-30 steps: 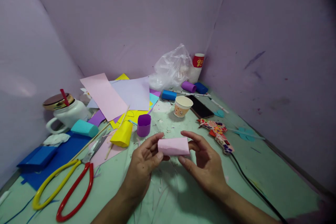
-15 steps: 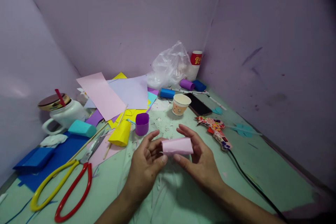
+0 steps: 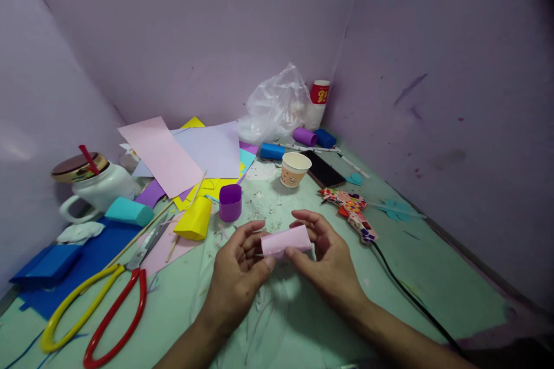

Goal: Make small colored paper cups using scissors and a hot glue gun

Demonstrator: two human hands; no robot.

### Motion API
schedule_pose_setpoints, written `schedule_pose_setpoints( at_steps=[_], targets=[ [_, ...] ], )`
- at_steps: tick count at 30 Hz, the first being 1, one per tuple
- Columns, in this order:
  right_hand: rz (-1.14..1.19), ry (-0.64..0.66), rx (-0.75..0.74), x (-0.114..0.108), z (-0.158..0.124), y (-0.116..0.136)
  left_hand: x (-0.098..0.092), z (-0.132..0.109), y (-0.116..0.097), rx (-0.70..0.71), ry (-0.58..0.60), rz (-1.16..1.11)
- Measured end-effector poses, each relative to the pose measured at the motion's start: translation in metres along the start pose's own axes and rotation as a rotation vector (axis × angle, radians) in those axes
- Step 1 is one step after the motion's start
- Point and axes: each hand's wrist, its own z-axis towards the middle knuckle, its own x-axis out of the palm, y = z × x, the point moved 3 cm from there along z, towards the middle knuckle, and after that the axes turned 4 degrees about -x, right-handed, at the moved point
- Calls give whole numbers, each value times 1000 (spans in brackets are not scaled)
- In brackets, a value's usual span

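A small pink paper tube [image 3: 285, 241] is held level above the table between my two hands. My left hand [image 3: 242, 265] closes on its left end, the thumb in front and the fingers behind. At the other end, my right hand [image 3: 326, 256] grips it with the thumb pressed on the front edge; some fingers are hidden behind the tube. Beyond my left hand, a purple paper tube [image 3: 230, 207] stands upright beside a tilted yellow paper tube [image 3: 193, 222]. A small paper cup [image 3: 295, 172] stands past my hands.
Large scissors [image 3: 134, 265] lie open at the left, near a white mug [image 3: 104, 190] and a turquoise paper tube [image 3: 128, 211]. At the right lies a patterned glue gun [image 3: 352, 213] with a black cord [image 3: 407, 291]. Farther back are paper sheets [image 3: 208, 150], a phone [image 3: 325, 170] and a plastic bag [image 3: 277, 104].
The pink tube has tilted, its right end now higher, and my right thumb has slid onto its front edge. The whole view has shifted slightly.
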Motion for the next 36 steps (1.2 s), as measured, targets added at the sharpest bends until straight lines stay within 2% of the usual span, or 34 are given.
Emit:
schedule_pose_setpoints(
  at_steps=[5, 9, 13, 19, 21, 24, 26, 32, 36],
  targets=[
    [-6, 0, 14, 2, 0, 2, 1, 0, -5, -43, -69, 53],
    [-4, -4, 3, 1, 0, 1, 2, -2, -5, -19, -47, 25],
    [32, -32, 34, -1, 2, 0, 2, -5, -3, -15, 11, -88],
    [197, 34, 97, 1, 5, -2, 1, 2, 3, -133, 13, -310],
    [209, 49, 84, 3, 4, -1, 5, 4, 6, -174, 66, -433],
    [158, 77, 34, 6, 0, 1, 12, 2, 10, -253, 150, -590],
    [82, 74, -37, 8, -3, 1, 13, 0, 11, -275, 166, -627],
    [-80, 29, -266, 10, -11, 1, 15, -2, 13, -279, 182, -607],
    [-104, 28, -332, 9, -11, 2, 15, 0, 12, -276, 189, -575]
  ],
)
